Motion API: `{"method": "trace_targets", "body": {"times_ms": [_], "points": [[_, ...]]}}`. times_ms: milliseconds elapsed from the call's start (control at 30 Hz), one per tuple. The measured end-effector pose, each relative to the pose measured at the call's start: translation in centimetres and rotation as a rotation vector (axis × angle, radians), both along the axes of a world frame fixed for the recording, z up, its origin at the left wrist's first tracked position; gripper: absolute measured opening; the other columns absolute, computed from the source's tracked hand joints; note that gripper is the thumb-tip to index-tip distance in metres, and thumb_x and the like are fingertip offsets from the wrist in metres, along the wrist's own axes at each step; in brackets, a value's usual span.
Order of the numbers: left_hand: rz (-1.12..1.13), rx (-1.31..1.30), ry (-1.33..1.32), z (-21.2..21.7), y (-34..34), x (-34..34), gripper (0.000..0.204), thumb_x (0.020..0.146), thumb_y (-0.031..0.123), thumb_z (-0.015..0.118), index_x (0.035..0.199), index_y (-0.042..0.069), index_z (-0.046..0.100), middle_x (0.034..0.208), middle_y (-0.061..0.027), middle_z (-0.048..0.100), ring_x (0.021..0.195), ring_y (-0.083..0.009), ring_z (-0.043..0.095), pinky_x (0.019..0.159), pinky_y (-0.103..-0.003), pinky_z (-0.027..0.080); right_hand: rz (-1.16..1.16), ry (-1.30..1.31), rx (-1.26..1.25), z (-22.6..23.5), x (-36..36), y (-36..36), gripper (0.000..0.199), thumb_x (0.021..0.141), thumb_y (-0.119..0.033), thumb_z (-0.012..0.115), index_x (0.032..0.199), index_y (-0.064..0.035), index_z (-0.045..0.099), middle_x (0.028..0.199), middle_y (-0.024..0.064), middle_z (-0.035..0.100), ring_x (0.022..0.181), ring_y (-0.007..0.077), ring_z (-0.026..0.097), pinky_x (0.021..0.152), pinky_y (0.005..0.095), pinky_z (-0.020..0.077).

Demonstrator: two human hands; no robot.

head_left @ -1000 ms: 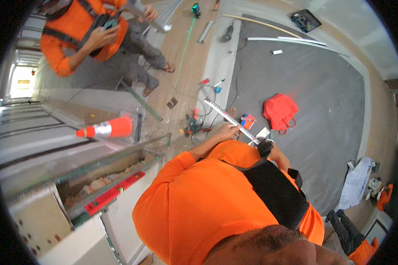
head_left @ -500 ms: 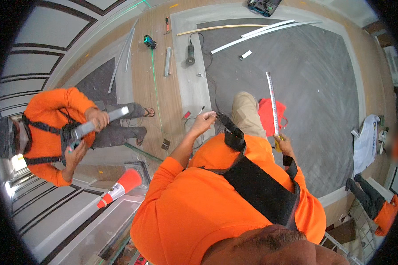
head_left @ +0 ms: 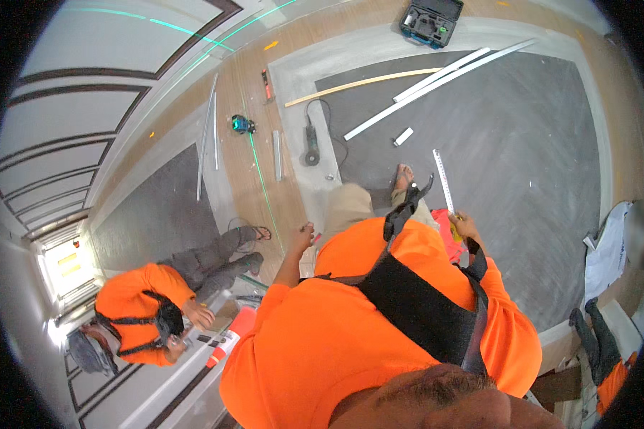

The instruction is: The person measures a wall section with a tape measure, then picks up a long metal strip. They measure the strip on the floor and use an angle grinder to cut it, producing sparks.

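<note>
My right hand point(head_left: 466, 226) is closed round the yellow case of a tape measure, mostly hidden by the fingers. Its white blade point(head_left: 444, 182) sticks out forward over the dark floor. Beside that hand, behind the tape, lies a bright red-pink cloth point(head_left: 447, 239). My left hand point(head_left: 305, 236) hangs beside my left knee, fingers curled on a slim, dark, pen-like thing, only a small part of which shows. A black strap with a loose buckle end point(head_left: 411, 200) crosses my orange shirt between the hands.
An angle grinder point(head_left: 311, 146) with its cord lies ahead. Long white metal strips point(head_left: 436, 89), a short offcut point(head_left: 403, 136) and an open tool case point(head_left: 431, 25) are farther off. A green laser level point(head_left: 242, 124) stands left. A co-worker point(head_left: 147, 307) bends beside an orange cone point(head_left: 230, 336).
My left hand has dropped left, away from the strap buckle. The right hand still holds the extended tape. The co-worker at left has bent lower, nearer the cone, and my view has shifted.
</note>
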State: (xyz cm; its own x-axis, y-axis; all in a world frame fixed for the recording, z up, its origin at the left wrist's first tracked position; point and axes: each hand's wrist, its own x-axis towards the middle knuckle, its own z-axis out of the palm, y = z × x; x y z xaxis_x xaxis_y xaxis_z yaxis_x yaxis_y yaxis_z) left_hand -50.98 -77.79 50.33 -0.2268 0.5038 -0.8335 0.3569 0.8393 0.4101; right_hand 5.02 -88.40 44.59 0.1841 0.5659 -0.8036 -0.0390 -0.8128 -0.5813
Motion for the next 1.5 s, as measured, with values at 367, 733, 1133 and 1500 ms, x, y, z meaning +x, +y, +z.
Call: {"method": "trace_targets", "body": {"times_ms": [367,733,1133,1500], "points": [[-0.715,0.084,-0.022,-10.4,22.3,-3.6,0.053,0.099,0.043,0.052,0.134,0.004,0.057,0.12,-0.0145,0.066,0.1,-0.0234,0.065,0.082,-0.038,0.055,0.147,-0.232,-0.029,-0.8,3.3,17.6,0.059,0.091,-0.055,0.065,0.108,0.0014,0.07,0.078,0.0106,0.067,0.069,0.0196,0.062,0.065,0.0393,0.0512],[-0.888,0.41,0.099,-1.0,77.9,8.6,0.041,0.096,0.032,0.058,0.114,-0.004,0.067,0.078,-0.0109,0.067,0.069,-0.0215,0.063,0.065,-0.037,0.053,-0.519,-0.357,-0.495,-0.8,-6.0,34.6,0.077,0.089,-0.061,0.062,0.124,0.0074,0.064,0.133,0.0315,0.057,0.124,0.038,0.058,0.1,0.0461,0.0472],[-1.907,0.228,-0.021,3.7,90.7,41.4,0.046,0.094,0.031,0.064,0.13,0.002,0.063,0.093,-0.0112,0.07,0.084,-0.0191,0.065,0.074,-0.033,0.052,-0.737,0.038,-0.289,0.4,-13.8,46.1,0.055,0.09,-0.051,0.065,0.117,-0.0034,0.071,0.123,0.0171,0.068,0.113,0.0326,0.063,0.096,0.0436,0.0486],[-2.806,0.003,-0.425,-8.0,98.1,52.6,0.041,0.09,0.024,0.063,0.127,0.006,0.064,0.109,-0.0206,0.071,0.099,-0.0342,0.07,0.087,-0.042,0.053,-0.915,-0.124,-0.405,8.7,-8.9,62.1,0.055,0.085,-0.057,0.065,0.113,-0.0102,0.072,0.115,0.0187,0.069,0.111,0.036,0.064,0.091,0.0472,0.0505]]}}
